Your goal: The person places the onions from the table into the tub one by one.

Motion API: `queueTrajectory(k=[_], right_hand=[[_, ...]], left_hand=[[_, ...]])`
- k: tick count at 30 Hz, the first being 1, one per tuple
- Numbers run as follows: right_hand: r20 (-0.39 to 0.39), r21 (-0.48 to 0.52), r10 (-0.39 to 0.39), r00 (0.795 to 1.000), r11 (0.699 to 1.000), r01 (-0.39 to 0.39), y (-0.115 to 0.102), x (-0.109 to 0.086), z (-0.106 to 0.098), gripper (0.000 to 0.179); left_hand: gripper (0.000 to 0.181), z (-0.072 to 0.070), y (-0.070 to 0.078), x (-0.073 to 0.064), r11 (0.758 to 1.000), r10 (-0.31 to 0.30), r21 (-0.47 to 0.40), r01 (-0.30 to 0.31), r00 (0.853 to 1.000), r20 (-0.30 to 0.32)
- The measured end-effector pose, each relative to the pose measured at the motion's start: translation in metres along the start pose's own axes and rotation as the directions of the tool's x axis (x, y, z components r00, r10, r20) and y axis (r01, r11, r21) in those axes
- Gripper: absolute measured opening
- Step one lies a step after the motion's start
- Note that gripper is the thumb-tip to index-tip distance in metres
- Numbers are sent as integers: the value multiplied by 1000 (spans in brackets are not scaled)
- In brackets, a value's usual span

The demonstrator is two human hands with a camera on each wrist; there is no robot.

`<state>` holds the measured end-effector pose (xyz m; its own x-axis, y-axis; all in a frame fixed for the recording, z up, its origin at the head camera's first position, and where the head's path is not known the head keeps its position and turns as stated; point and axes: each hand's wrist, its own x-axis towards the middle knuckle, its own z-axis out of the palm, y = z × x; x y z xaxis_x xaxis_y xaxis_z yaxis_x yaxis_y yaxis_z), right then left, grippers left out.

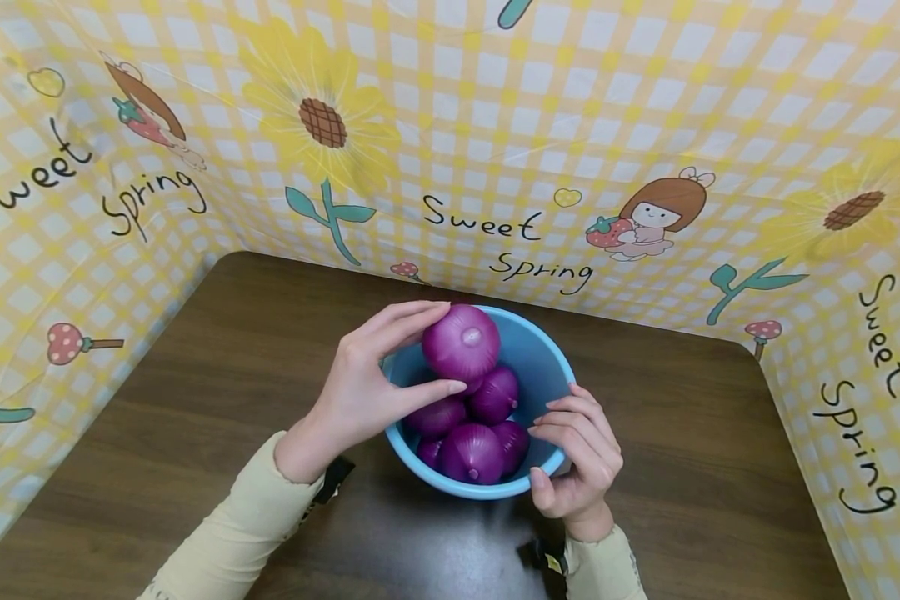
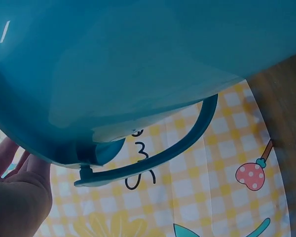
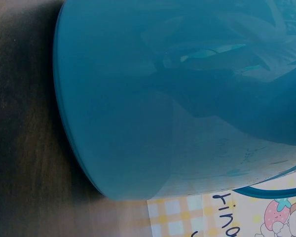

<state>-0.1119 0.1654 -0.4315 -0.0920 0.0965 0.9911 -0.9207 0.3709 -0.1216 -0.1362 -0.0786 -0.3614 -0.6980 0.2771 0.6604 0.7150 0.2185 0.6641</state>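
Observation:
My left hand (image 1: 363, 379) grips a large purple onion (image 1: 461, 342) between thumb and fingers, at the far left side of a blue bucket (image 1: 412, 479). Below it, several smaller purple onions (image 1: 474, 454) lie piled inside the bucket. At the bucket's right rim is my right hand (image 1: 581, 454), its fingers bent over the edge and its thumb low by the outside. In the left wrist view, part of the left hand (image 2: 22, 190) shows beside the rim, and the bucket's handle (image 2: 153, 165) hangs down. The bucket's outer wall (image 3: 138, 108) fills most of the right wrist view.
The bucket stands on a dark brown wooden table (image 1: 690, 467). Yellow checked cloth (image 1: 450, 150) with flowers and printed words rises along the table's back and both sides.

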Motion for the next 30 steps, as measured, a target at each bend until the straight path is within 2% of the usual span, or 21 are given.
queueTrajectory(k=[9, 30], right_hand=[[3, 3, 1, 1000, 1000, -1, -1, 1, 0, 52], [6, 0, -5, 1000, 1000, 5, 0, -1, 0, 52]], left_hand=[[75, 2, 2, -1, 1000, 6, -12, -6, 1000, 8], [75, 11, 6, -1, 1000, 7, 13, -9, 995, 95]])
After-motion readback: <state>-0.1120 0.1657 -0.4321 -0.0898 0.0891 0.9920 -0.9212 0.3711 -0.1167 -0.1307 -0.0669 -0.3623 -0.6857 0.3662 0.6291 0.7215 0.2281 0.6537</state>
